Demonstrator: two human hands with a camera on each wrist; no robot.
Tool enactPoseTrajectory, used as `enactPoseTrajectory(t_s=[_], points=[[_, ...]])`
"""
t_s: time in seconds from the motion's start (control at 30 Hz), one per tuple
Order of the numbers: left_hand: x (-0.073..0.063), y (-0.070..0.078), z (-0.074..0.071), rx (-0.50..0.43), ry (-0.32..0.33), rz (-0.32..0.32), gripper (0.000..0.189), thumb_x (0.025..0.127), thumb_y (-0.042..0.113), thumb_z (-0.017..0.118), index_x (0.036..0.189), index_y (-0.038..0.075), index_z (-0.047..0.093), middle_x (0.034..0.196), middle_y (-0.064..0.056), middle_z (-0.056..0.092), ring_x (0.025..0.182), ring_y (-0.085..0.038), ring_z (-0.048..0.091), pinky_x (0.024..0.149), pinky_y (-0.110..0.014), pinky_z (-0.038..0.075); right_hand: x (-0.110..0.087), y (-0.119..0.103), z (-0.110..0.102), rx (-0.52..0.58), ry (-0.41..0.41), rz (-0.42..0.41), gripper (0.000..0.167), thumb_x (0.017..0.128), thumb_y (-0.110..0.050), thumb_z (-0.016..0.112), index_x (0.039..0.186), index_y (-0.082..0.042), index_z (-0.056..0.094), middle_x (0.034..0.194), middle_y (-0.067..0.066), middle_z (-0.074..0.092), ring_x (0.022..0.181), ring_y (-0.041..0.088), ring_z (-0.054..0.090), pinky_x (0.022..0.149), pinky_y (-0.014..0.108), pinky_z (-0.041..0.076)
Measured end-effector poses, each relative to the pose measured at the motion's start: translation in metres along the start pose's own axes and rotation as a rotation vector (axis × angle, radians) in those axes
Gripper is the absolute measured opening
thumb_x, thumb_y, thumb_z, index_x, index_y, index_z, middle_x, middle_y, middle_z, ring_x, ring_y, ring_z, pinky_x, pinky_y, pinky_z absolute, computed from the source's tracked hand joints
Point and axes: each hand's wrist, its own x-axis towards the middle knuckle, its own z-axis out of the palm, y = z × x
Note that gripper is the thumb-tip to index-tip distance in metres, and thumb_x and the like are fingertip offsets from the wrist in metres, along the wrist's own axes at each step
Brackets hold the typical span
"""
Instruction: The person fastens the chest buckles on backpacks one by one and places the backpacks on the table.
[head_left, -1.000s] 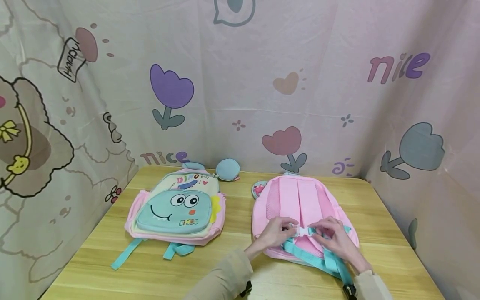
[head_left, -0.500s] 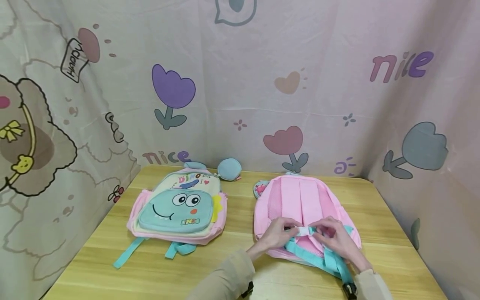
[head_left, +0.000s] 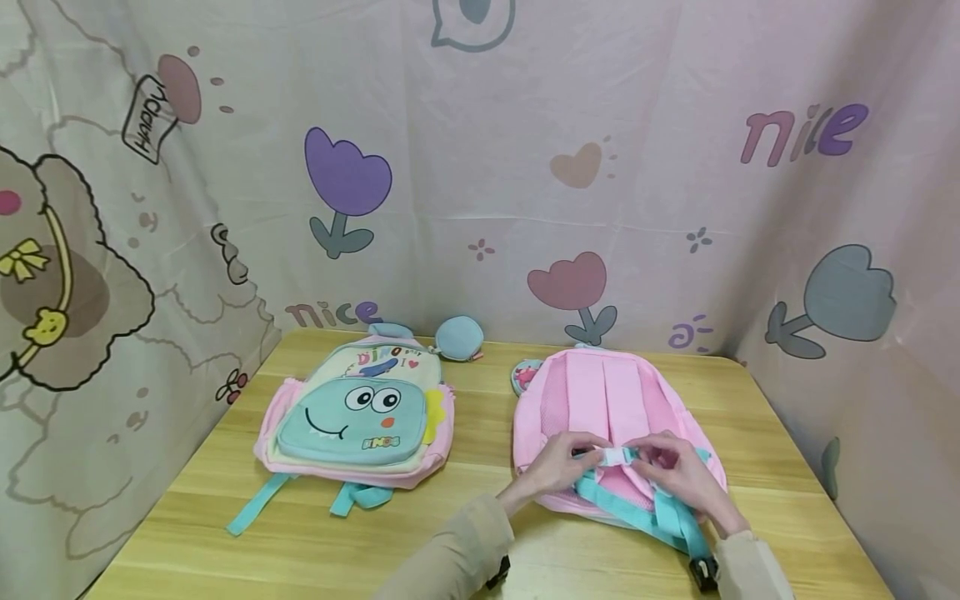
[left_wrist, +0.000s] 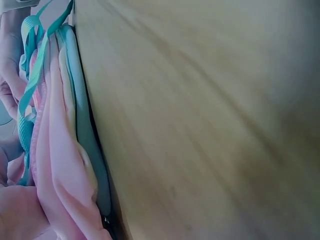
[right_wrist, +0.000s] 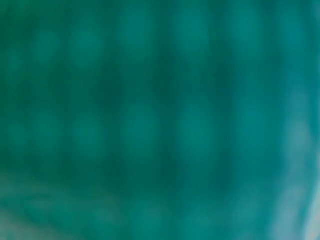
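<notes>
A pink backpack [head_left: 553,396] lies on its front on the right of the table, its padded shoulder straps and back facing up. Over its lower back a white plastic buckle [head_left: 617,457] sits between both hands. The left hand [head_left: 558,465] pinches the buckle's left end with thumb and fingers. From the other side, the right hand [head_left: 678,471] grips its right end, where turquoise webbing [head_left: 631,454] enters. Turquoise straps [head_left: 622,508] loop below the hands. In the left wrist view, the pink side of the bag [left_wrist: 65,165] shows edge-on. Blurred turquoise webbing [right_wrist: 160,120] fills the right wrist view.
A second backpack [head_left: 352,417] with a dinosaur face lies face up on the left, straps trailing toward the front. A round blue pouch [head_left: 459,337] lies behind it. A small round charm [head_left: 526,377] hangs beside the pink bag. Printed curtains [head_left: 480,167] surround the wooden table [head_left: 300,550].
The buckle's white parts, narrow-waisted a second ago, now form one compact block. Both hands and the pink backpack have shifted slightly right. The dinosaur backpack stays in place.
</notes>
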Motion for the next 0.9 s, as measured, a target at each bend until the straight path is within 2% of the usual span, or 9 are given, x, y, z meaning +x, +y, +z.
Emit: enactPoseTrajectory(t_s=[0.27,0.4,0.53,0.6,0.67,0.8,0.9], points=[[-0.002,-0.001,-0.006,0.093,-0.084,0.054,0.034,0.101,0.015,0.058,0.134,0.013,0.066,0.129,-0.003,0.070,0.087,0.004,0.052,0.086,-0.015,0.044,0.000,-0.002,-0.003,-0.010,-0.004,0.059,0.022,0.085,-0.003,0.075,0.107,-0.007,0.075,0.080,-0.002,0.058,0.072,0.007,0.048,0.062,0.020,0.039],[-0.005,0.001,-0.009,0.114,-0.081,0.057,0.034,0.101,0.015,0.059,0.134,0.012,0.066,0.129,-0.004,0.070,0.095,0.002,0.055,0.091,-0.017,0.046,0.001,-0.002,-0.003,-0.007,-0.022,0.075,0.023,0.086,-0.005,0.075,0.109,-0.008,0.075,0.081,-0.004,0.058,0.073,0.006,0.047,0.063,0.021,0.040],[-0.009,0.003,-0.014,0.132,-0.055,0.054,0.033,0.099,0.017,0.063,0.131,0.011,0.068,0.126,-0.004,0.070,0.115,-0.006,0.059,0.102,-0.022,0.046,0.002,-0.004,-0.003,-0.007,-0.039,0.062,0.024,0.087,-0.006,0.074,0.111,-0.009,0.074,0.081,-0.005,0.058,0.075,0.005,0.048,0.064,0.021,0.040],[-0.009,0.003,-0.016,0.142,-0.046,0.068,0.033,0.098,0.019,0.066,0.129,0.010,0.068,0.125,-0.004,0.070,0.117,-0.009,0.060,0.104,-0.023,0.047,0.002,-0.006,-0.004,-0.009,-0.051,0.044,0.024,0.088,-0.007,0.074,0.112,-0.009,0.074,0.081,-0.005,0.058,0.075,0.005,0.048,0.065,0.021,0.040],[-0.010,0.003,-0.019,0.136,-0.040,0.080,0.034,0.096,0.021,0.069,0.128,0.009,0.069,0.124,-0.005,0.070,0.113,-0.009,0.061,0.100,-0.022,0.048,0.003,-0.007,-0.005,-0.012,-0.057,0.030,0.024,0.089,-0.006,0.072,0.113,-0.008,0.073,0.082,-0.004,0.060,0.076,0.006,0.049,0.066,0.021,0.040],[-0.015,0.003,-0.026,0.086,-0.048,0.084,0.039,0.092,0.021,0.074,0.128,0.007,0.068,0.122,-0.007,0.071,0.103,-0.010,0.062,0.091,-0.020,0.050,0.005,-0.011,-0.009,-0.045,-0.023,0.041,0.022,0.094,-0.007,0.067,0.116,-0.008,0.072,0.092,-0.002,0.064,0.083,0.003,0.050,0.072,0.022,0.040],[-0.020,0.002,-0.033,0.046,-0.061,0.091,0.041,0.092,0.020,0.074,0.130,0.006,0.067,0.124,-0.010,0.070,0.104,-0.016,0.064,0.091,-0.025,0.053,0.007,-0.017,-0.012,-0.043,0.059,0.070,0.022,0.100,-0.008,0.060,0.118,-0.006,0.071,0.099,-0.002,0.067,0.090,-0.002,0.052,0.079,0.019,0.042]])
